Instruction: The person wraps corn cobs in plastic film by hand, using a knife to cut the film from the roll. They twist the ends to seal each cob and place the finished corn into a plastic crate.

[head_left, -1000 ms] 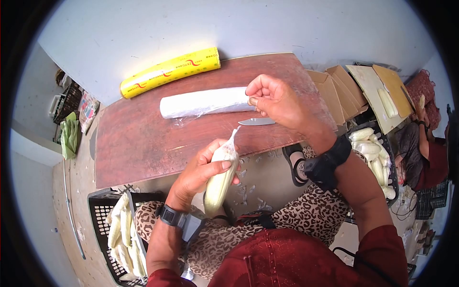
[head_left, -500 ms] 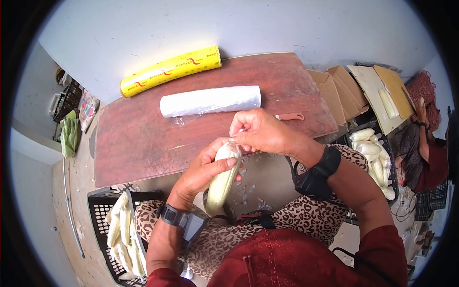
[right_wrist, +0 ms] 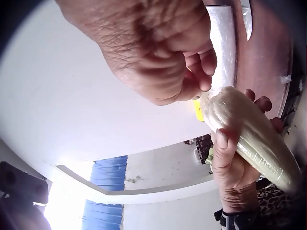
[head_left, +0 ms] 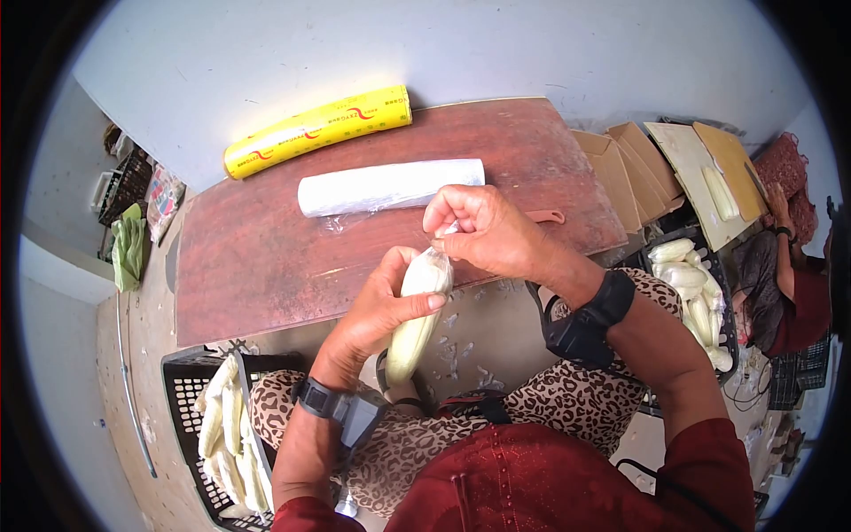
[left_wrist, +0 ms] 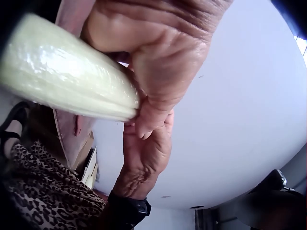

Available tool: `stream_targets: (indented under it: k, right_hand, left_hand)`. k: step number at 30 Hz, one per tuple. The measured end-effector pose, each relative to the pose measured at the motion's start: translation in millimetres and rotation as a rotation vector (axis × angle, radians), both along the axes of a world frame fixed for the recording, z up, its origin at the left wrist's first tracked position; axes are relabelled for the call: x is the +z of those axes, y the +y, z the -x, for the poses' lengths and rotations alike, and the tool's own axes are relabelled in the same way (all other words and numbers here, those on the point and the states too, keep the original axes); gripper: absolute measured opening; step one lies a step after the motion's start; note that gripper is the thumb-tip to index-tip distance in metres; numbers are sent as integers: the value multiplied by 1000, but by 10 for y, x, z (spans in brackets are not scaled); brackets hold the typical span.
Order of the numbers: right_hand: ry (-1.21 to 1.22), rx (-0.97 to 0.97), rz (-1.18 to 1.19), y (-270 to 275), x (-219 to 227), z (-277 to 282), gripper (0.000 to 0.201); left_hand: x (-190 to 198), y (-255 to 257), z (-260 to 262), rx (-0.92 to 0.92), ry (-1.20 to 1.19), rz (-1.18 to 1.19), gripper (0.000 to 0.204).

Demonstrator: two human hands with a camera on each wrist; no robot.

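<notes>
My left hand (head_left: 377, 301) grips a pale green ear of corn (head_left: 415, 341), apparently in its husk and wrapped in clear plastic film. Its top end points away from me, and the shiny film shows along its side in the left wrist view. At that top end, my right hand (head_left: 492, 235) pinches the gathered film between thumb and fingers. Just beyond both hands, a roll of clear film (head_left: 381, 188) lies on the reddish table (head_left: 257, 275). A knife (head_left: 545, 215) lies by the right hand, which hides its blade.
A yellow printed roll (head_left: 319, 131) lies along the table's back edge by the wall. Black crates of pale ears stand at left (head_left: 182, 390) and right (head_left: 729, 328). Cardboard boxes (head_left: 620, 177) stand right of the table. Another person (head_left: 798, 301) sits at far right.
My right hand has come from the film roll down to the top of the ear and now pinches the film there. My left hand still holds the ear, raised slightly.
</notes>
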State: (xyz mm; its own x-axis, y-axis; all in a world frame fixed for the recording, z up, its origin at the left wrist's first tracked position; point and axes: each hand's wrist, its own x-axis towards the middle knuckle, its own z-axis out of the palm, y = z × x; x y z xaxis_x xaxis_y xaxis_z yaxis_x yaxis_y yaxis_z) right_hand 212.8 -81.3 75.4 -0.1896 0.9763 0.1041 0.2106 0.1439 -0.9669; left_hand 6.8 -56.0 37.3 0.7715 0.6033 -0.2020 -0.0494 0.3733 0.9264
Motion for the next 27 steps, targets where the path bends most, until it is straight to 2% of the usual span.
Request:
stream_targets:
  k: [3,8,11,14,17,20,23,26,27]
  right_hand:
    - [105,67,56,-1,52,-4,16]
    - [135,36,50,-23,129,6,13]
    - [170,27,85,-33,149,-15,13]
    - [152,13,89,-40,135,-5,13]
    - [125,-14,87,-28,134,-6,13]
    - [61,-31,102,-16,138,-38,14]
    - [28,-18,91,-25,117,-44,14]
    - [33,-3,79,-27,62,-18,13]
    - [38,2,76,-27,52,-12,13]
  left_hand:
    - [36,27,14,-24,-83,36,46]
    - [13,40,18,-45,-177,90,45]
    - [-6,-5,-10,11,-244,154,47]
    - [-31,-3,-19,8,-275,196,37]
    - [-56,30,0,-47,-207,165,55]
    - [-1,-16,-3,-83,-226,67,59]
    - [30,-79,-19,-45,-24,-242,56]
    - [63,-77,-48,-73,42,-231,62]
    - [63,-77,-49,-76,3,-219,56]
